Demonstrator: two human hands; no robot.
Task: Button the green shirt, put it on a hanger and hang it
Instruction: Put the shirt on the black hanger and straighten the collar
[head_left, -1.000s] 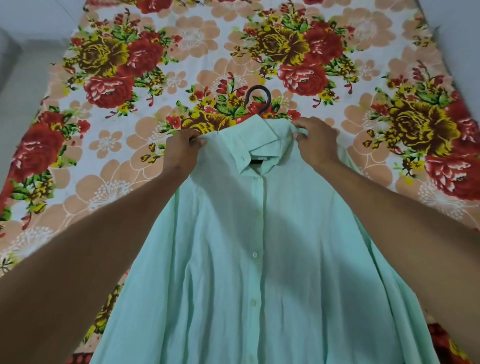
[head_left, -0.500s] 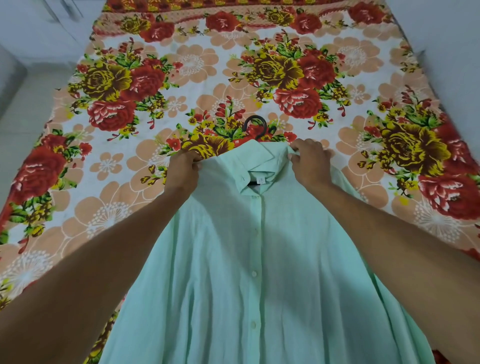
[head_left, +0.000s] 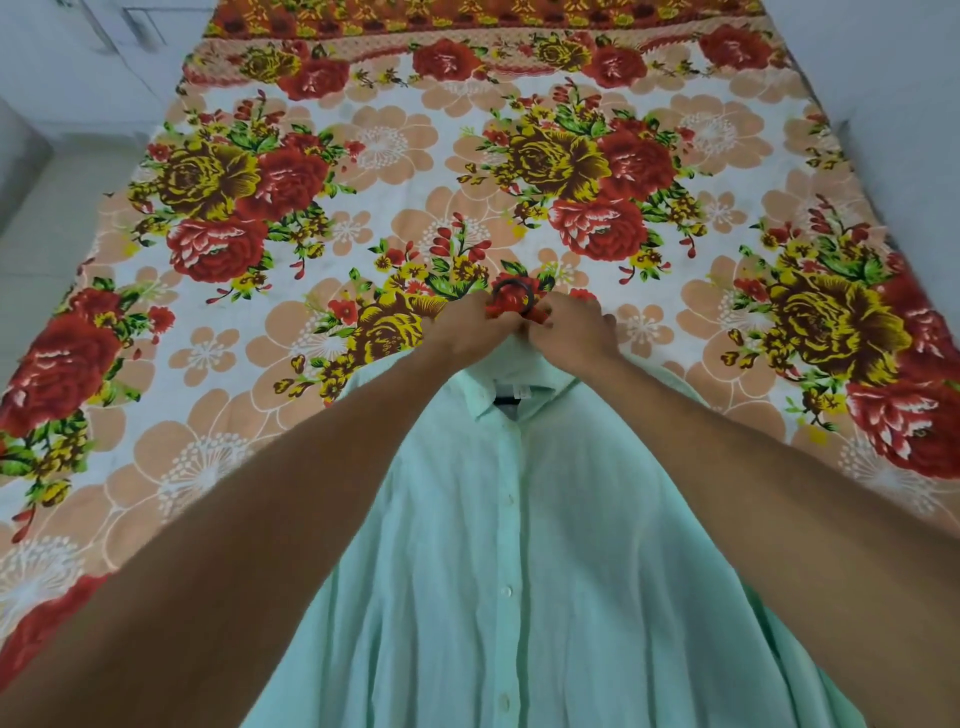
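The pale green shirt (head_left: 511, 545) lies front up on the bed, buttoned down its placket, with a black hanger inside it. Only the hanger's black hook (head_left: 514, 287) shows, above the collar, plus a dark bit inside the neck opening. My left hand (head_left: 465, 330) and my right hand (head_left: 569, 332) have come together at the back of the collar, just below the hook. Both pinch the collar fabric there with curled fingers. My forearms cover the shirt's shoulders.
The shirt lies on a bed with a floral sheet (head_left: 363, 156) in red, yellow and peach. Pale floor (head_left: 47, 208) runs along the left side and a light wall (head_left: 904, 78) stands at the right.
Both hands slid inward from the shirt's shoulders to meet at the middle of the collar under the hook. The view has tilted up, showing more of the bed.
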